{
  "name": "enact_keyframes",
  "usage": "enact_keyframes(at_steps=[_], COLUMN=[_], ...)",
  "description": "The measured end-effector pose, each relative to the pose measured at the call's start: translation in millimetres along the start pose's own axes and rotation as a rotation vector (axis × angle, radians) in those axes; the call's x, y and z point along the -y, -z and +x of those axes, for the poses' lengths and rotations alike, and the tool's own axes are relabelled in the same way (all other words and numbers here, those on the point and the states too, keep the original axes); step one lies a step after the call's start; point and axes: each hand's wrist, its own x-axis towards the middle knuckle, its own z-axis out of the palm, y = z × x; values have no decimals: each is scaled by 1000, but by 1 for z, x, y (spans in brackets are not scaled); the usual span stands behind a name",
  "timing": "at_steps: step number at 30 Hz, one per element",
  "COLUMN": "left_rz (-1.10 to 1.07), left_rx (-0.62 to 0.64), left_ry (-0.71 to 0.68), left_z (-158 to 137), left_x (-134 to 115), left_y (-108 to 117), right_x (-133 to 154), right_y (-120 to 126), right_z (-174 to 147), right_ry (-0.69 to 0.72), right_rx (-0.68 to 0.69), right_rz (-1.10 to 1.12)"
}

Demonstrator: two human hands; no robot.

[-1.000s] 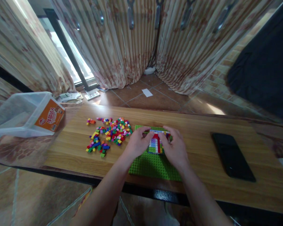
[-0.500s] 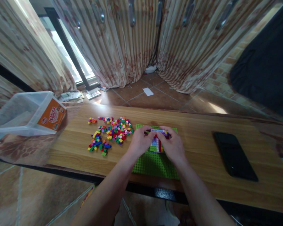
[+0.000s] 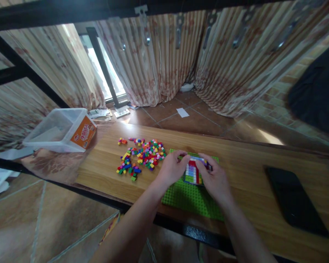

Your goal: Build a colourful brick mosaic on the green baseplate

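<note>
Grips one multicoloured brick panel (image 3: 192,173) between left hand (image 3: 173,168) and right hand (image 3: 215,179), with fingers curled around the far side and thumbs over the upper face, above one green baseplate (image 3: 190,201); cannot tell whether attached to it. Seems well advanced, to judge from several joined rows, yet leaves many loose bricks (image 3: 150,156), too crowded to count, left of the left hand. Includes one black phone (image 3: 297,201) well right of the right hand and one clear box (image 3: 63,146) farther left, past the loose bricks.

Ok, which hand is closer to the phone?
Right. The right hand is left of the phone, on the build; the left hand is farther left, at the build's left side.
</note>
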Motion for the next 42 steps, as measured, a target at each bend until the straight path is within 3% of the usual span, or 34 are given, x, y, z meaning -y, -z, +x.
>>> enact_keyframes(at_steps=[5,8,13,18,22,25,28,31,36,42], left_rz=[552,772,886,869,639,125,-413,-741,-909,-881], left_rx=[-166,-151,-108,-110,-147,-73,88,215,319,288], left_ry=[-9,-25,-3,-43,-106,-61,31,91,91,96], left_z=[4,3,1,1,2,3,0,-7,-14,-13], left_x=[9,14,15,16,13,6,-2,-9,-12,-9], left_y=[36,49,50,49,48,42,32,22,11,6], right_x=[-1,-2,-3,-4,3,15,29,38,40,36], right_y=[16,23,23,22,24,22,19,15,12,12], right_z=[1,1,0,0,-1,-4,-8,-12,-14,-15], right_ry=[-68,-93,-112,-93,-11,83,143,223,309,313], right_rx=[-55,-96,-107,-110,-179,-219,-150,-60,15,-65], right_rz=[57,92,124,115,96,115,165,183,206,223])
